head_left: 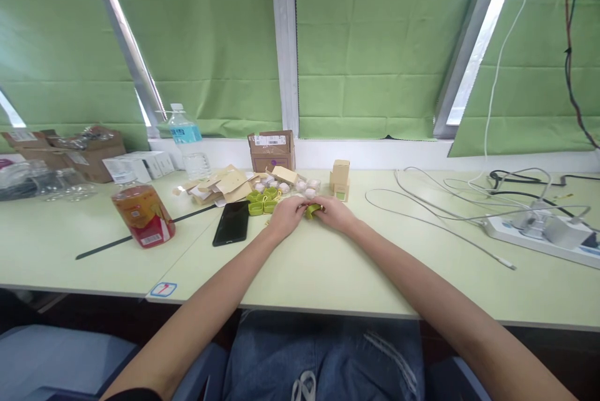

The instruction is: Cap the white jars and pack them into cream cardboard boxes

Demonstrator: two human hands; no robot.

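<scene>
Both hands meet over the table. My right hand (336,212) pinches a small green silicone-looking sleeve (311,211). The fingers of my left hand (285,215) are closed at the sleeve's left side, pressed against it; the fingertips are partly hidden. Just left of my left hand is a cluster of similar green sleeves (255,207) with thin cords. Behind the hands lie several white round pieces (309,188) in clear plastic packaging. A small upright cardboard box (340,177) stands behind my right hand.
Left of the hands lie a black phone (231,223), flattened cartons (225,183) and a red-orange drink bottle (143,217) on a dark strip. A brown box (272,151) and a water bottle (188,145) stand behind. Cables and a power strip (539,229) occupy the right.
</scene>
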